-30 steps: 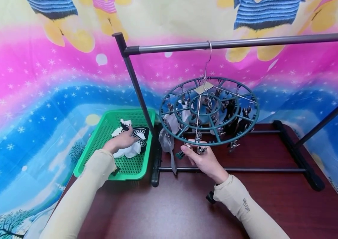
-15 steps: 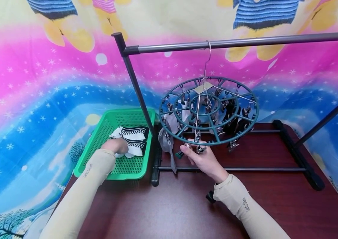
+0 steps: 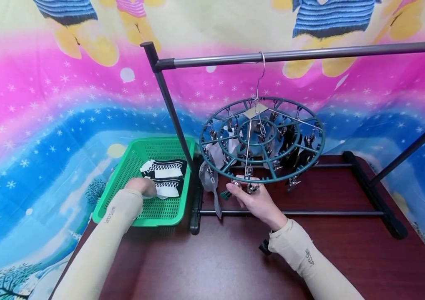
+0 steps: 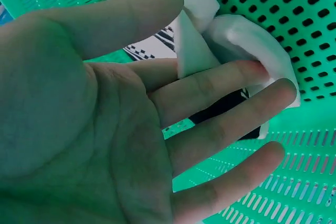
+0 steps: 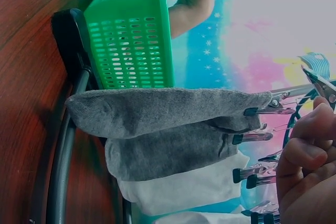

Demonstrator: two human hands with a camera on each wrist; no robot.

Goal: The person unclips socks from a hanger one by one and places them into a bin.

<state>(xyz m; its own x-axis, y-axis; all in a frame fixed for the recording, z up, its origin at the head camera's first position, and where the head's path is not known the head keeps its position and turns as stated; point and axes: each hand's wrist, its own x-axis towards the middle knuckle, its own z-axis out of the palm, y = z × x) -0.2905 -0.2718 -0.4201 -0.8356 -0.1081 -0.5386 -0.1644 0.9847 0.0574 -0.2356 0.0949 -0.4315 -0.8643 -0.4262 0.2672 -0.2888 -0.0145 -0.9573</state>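
Left hand (image 3: 141,186) spread, gripping nothing, right hand (image 3: 255,202) pinching a clip (image 5: 321,83): best separate one sock (image 3: 169,186) near the basket's (image 3: 185,204) right edge.

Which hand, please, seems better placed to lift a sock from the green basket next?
The left hand, probably: it is inside the green basket, fingers extended by the patterned socks. The right hand seems to pinch a clip at the round hanger.

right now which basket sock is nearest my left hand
The front sock, partly hidden by your left hand in the head view; the back sock lies farther.
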